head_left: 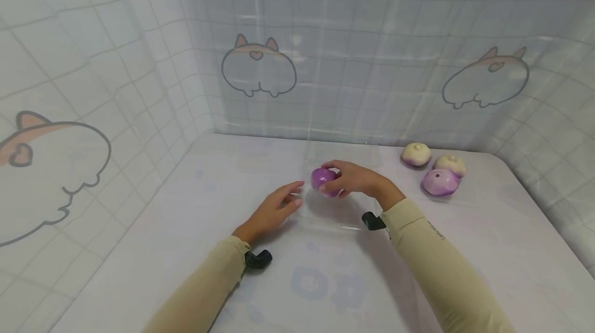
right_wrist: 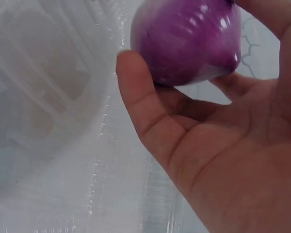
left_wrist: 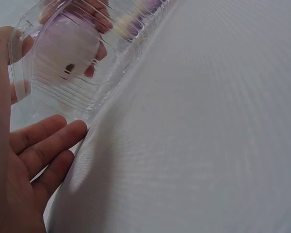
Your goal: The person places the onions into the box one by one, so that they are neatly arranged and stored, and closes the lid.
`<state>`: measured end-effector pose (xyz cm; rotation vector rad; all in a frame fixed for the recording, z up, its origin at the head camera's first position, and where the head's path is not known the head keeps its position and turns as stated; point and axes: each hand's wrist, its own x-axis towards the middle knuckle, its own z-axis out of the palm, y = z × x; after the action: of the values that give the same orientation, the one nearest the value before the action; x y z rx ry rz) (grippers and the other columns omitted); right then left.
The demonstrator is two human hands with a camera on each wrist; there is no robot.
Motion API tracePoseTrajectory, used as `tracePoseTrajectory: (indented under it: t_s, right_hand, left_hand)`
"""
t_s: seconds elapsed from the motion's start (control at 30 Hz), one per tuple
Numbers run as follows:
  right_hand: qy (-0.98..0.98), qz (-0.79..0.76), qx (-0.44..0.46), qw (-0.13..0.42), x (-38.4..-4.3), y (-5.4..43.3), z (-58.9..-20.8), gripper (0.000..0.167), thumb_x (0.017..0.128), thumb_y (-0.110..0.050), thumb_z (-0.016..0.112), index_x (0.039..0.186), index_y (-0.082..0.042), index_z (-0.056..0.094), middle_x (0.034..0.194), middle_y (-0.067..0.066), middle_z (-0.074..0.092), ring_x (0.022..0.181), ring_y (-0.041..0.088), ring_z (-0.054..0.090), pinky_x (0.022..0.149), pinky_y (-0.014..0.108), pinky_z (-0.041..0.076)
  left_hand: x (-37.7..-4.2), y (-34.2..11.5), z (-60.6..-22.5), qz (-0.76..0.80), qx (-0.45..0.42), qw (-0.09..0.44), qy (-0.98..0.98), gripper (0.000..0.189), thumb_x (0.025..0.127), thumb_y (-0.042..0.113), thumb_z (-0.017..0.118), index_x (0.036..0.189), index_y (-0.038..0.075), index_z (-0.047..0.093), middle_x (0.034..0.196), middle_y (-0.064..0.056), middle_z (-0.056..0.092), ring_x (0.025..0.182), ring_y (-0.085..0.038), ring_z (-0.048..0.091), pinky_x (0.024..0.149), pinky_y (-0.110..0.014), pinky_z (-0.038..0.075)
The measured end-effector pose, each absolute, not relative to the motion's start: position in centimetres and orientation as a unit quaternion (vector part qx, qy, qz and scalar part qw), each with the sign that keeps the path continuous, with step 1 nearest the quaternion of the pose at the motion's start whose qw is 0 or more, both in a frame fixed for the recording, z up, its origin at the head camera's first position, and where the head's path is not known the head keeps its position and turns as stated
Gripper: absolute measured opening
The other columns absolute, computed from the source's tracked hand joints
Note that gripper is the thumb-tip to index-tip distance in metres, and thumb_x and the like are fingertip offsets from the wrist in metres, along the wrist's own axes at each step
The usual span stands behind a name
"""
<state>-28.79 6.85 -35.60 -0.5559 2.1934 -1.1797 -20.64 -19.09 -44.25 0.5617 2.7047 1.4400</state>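
Note:
My right hand (head_left: 355,178) grips a glossy purple onion (head_left: 319,176) between thumb and fingers, over a clear plastic container (head_left: 332,217). In the right wrist view the thumb and fingers curl round the onion (right_wrist: 189,41). Just left of the container is my left hand (head_left: 274,208), fingers loosely extended and holding nothing. Its fingertips (left_wrist: 77,128) lie close by the container's ribbed wall (left_wrist: 63,94) in the left wrist view. Behind the container its clear lid (head_left: 341,153) lies folded back.
To the right of the container sit a cream-and-purple onion (head_left: 416,154), another pale onion (head_left: 453,163) and a purple onion (head_left: 439,182). A tiled-pattern curtain (head_left: 353,64) closes off the back and sides of the white table (head_left: 223,168).

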Motion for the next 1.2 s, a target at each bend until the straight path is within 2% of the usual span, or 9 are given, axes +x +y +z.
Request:
tracePoseTrajectory:
  t_s: [0.17,0.5,0.83,1.07,1.2]
  right_hand:
    - [0.832,-0.422,-0.199,0.302,-28.8,6.9,-35.7,0.078,0.084,-0.034,0.082,0.149,-0.015,0.043,0.134,0.014,0.053,0.108,0.028,0.061,0.08,0.04,0.059]
    - [0.853,-0.377,-0.209,0.294,-28.8,6.3,-36.1,0.081,0.082,-0.033,0.083,0.149,-0.01,0.042,0.135,0.014,0.052,0.109,0.028,0.058,0.078,0.038,0.059]
    - [0.865,-0.333,-0.239,0.29,-28.5,5.2,-36.1,0.087,0.083,-0.031,0.082,0.154,-0.01,0.036,0.144,0.015,0.046,0.114,0.028,0.055,0.085,0.04,0.057]
    - [0.857,-0.35,-0.244,0.29,-28.5,5.3,-36.0,0.073,0.091,-0.021,0.071,0.153,-0.007,0.036,0.139,0.022,0.052,0.109,0.029,0.062,0.088,0.042,0.056]
    - [0.863,-0.346,-0.244,0.277,-28.6,5.5,-35.7,0.069,0.091,-0.021,0.073,0.15,-0.005,0.04,0.135,0.023,0.056,0.109,0.029,0.062,0.087,0.04,0.057]
  left_hand:
    - [-20.6,-18.9,-44.2,0.459,0.18,0.016,0.87,0.057,0.101,0.041,0.057,0.154,0.027,0.041,0.144,-0.001,0.054,0.121,-0.016,0.057,0.105,-0.048,0.044]
    - [-20.8,-18.7,-44.5,0.46,0.191,0.012,0.867,0.056,0.102,0.044,0.055,0.153,0.028,0.041,0.143,0.001,0.055,0.12,-0.014,0.058,0.104,-0.047,0.045]
    - [-20.6,-18.9,-44.3,0.461,0.195,0.009,0.866,0.052,0.102,0.042,0.055,0.152,0.032,0.042,0.141,0.003,0.056,0.117,-0.013,0.06,0.103,-0.045,0.046]
    - [-20.6,-19.1,-44.3,0.458,0.196,0.003,0.867,0.052,0.103,0.04,0.056,0.152,0.031,0.042,0.14,0.002,0.056,0.117,-0.013,0.06,0.103,-0.044,0.046]
    - [-20.5,-19.1,-44.1,0.458,0.192,0.002,0.868,0.052,0.103,0.039,0.056,0.152,0.031,0.042,0.14,0.0,0.056,0.117,-0.014,0.06,0.103,-0.045,0.046]
